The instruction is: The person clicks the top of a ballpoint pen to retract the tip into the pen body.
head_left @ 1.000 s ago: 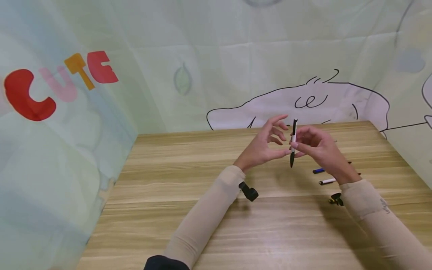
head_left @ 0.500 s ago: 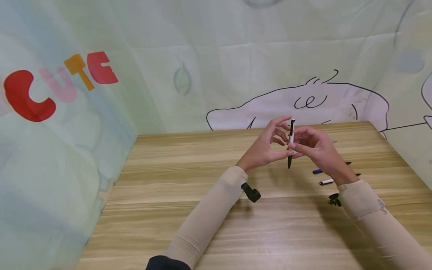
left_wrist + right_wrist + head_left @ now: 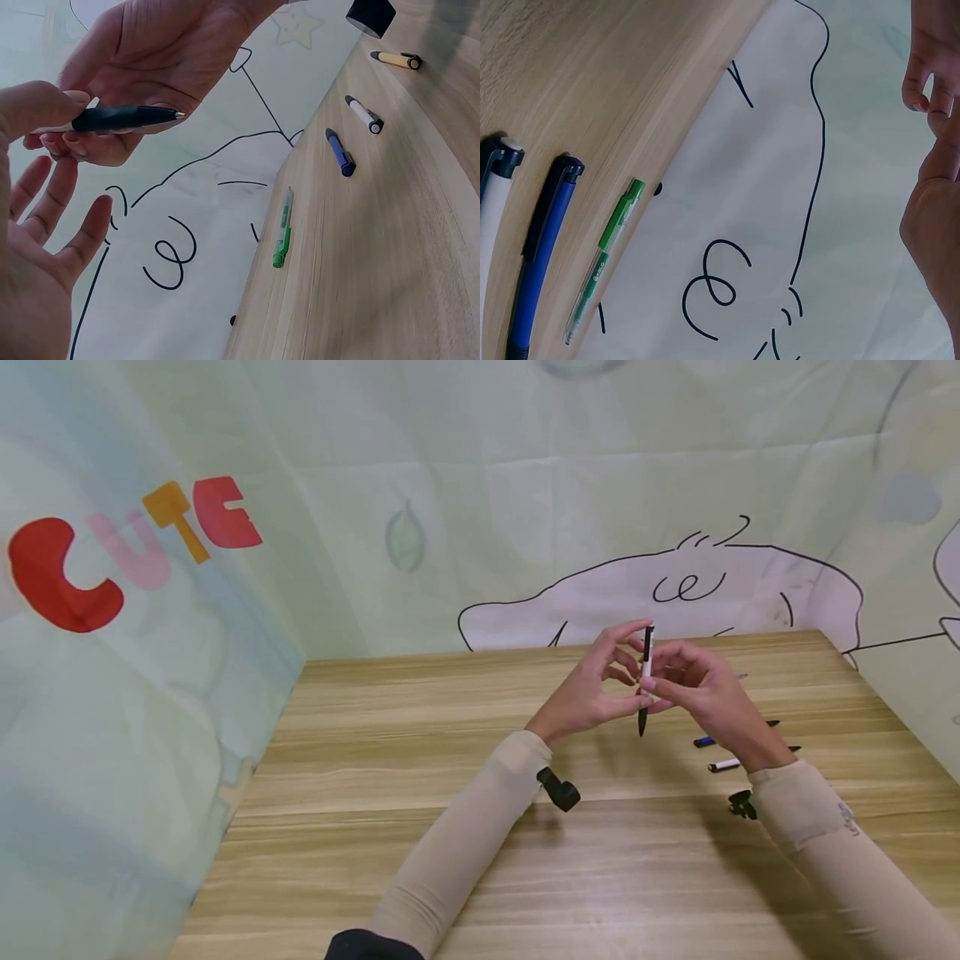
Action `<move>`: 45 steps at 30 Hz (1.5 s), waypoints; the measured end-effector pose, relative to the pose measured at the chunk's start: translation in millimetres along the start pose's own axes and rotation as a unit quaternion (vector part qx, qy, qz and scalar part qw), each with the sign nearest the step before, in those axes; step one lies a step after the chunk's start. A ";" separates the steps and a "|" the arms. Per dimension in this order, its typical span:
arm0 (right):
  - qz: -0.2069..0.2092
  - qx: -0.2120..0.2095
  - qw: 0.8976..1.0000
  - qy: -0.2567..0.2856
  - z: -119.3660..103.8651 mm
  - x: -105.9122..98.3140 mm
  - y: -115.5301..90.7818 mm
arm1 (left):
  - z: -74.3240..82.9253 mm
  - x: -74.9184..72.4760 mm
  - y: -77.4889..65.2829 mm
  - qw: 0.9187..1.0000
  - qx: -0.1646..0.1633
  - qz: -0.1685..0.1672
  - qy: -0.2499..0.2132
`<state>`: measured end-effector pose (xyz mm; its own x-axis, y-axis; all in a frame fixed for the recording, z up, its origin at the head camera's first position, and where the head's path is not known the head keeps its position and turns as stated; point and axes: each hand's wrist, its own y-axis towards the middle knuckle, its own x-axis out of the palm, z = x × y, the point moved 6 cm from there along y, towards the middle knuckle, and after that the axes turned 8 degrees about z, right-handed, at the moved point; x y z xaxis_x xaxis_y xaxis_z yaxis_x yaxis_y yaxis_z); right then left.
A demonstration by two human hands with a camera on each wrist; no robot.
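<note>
A white ballpoint pen [image 3: 647, 669] with a black clip and black grip stands nearly upright above the table, its point downward. My right hand [image 3: 705, 690] pinches its middle between thumb and fingers. My left hand [image 3: 588, 690] reaches it from the other side, thumb against the lower barrel and index fingertip at the top end. The other left fingers are spread, apart from the pen. In the left wrist view the pen's dark grip [image 3: 124, 117] and its small metal point show between the hands. The right wrist view catches only part of the hands at its right edge.
On the wooden table [image 3: 420, 777] to the right lie a green pen [image 3: 282, 234], a blue pen [image 3: 340, 153], a white pen [image 3: 364, 115] and a yellow pen [image 3: 397, 60]. Printed fabric [image 3: 405, 435] hangs behind the table and along its left side.
The pen has shifted slightly left between the hands. My left hand has moved a little right, its index fingertip now at the pen's top and its thumb against the barrel.
</note>
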<state>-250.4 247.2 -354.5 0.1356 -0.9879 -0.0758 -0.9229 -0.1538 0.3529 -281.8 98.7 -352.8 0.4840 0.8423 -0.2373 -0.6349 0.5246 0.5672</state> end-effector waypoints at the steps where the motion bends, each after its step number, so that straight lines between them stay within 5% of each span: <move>1: 0.002 0.002 1.000 -0.003 0.1 -0.2 -0.1 | -0.5 0.3 -0.1 1.000 -0.001 0.000 -0.003; 45: 0.009 0.010 1.000 -0.007 -2.2 2.4 1.9 | -3.3 -1.3 0.5 1.000 -0.015 -0.008 -0.003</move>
<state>-251.0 244.4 -351.9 0.1143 -0.9899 -0.0836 -0.9322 -0.1359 0.3353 -284.7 98.2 -354.8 0.4975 0.8330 -0.2420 -0.6451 0.5418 0.5388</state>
